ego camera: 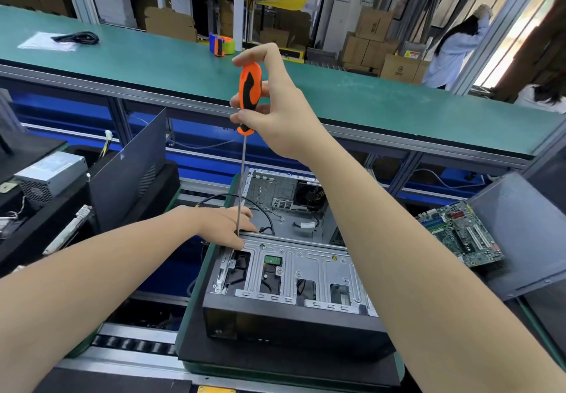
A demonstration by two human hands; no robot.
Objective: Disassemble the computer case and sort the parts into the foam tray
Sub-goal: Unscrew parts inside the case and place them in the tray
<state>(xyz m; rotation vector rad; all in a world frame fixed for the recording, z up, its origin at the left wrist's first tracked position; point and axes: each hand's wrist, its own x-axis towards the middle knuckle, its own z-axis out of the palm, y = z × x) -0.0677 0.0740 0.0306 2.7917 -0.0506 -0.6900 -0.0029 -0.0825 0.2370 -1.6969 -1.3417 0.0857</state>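
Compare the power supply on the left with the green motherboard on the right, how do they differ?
The power supply is a silver metal box with a round fan grille; the motherboard is a thin green board covered in slots and chips. The power supply stands as a solid block, while the motherboard lies component side up beside a grey panel. Both are already out of the computer case.

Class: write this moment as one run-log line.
right hand: grips orange-and-black-handled screwdriver upright | left hand: rests by its shaft tip on grey metal computer case | green circuit board: lying right of case
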